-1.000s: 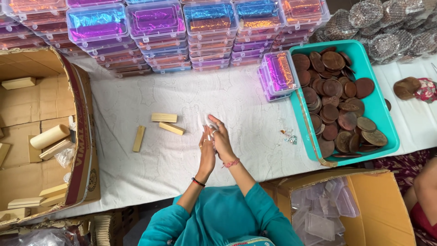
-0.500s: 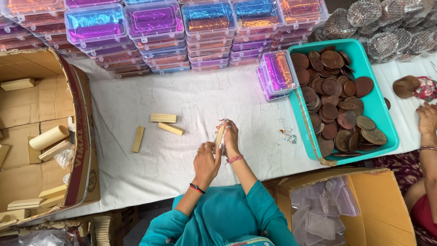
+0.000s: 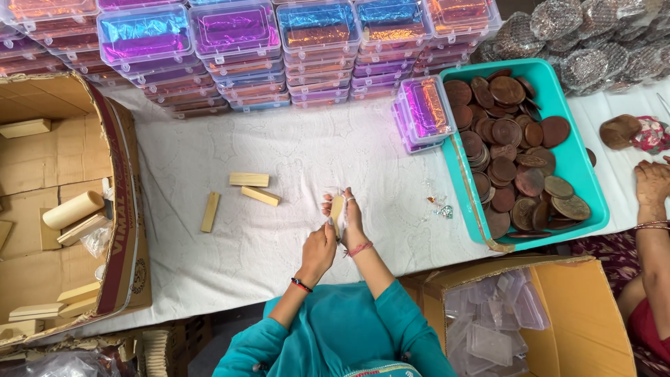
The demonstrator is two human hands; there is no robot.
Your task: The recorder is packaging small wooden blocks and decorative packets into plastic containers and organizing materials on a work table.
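The small pale block (image 3: 337,207) stands on end between the two hands, long axis running away from the person toward the stacked boxes, top end pointing at the far side of the table. It sits over the white cloth (image 3: 314,160), just in front of the person's chest, lifted off the surface as far as can be told.

The right hand (image 3: 349,220) cups it from the right, fingers curled round the block's side and a fingertip hooked over its top end, with something thin and clear caught there. The left hand (image 3: 319,248) comes in from below and left, fingers bunched and pinching the lower part of the block. Both hands are closed on it, no gap showing.

To the left on the cloth lie three loose blocks (image 3: 249,179) of the same colour, well apart from the hands. Farther left, an open cardboard box (image 3: 118,209) holds more pale pieces. To the right, a teal tray (image 3: 583,167) is heaped with brown discs (image 3: 506,132), a small clear case (image 3: 422,112) leaning beside it. Stacked clear cases (image 3: 237,42) with shiny foil line the far edge. Another person's hand (image 3: 652,185) rests at the right margin.
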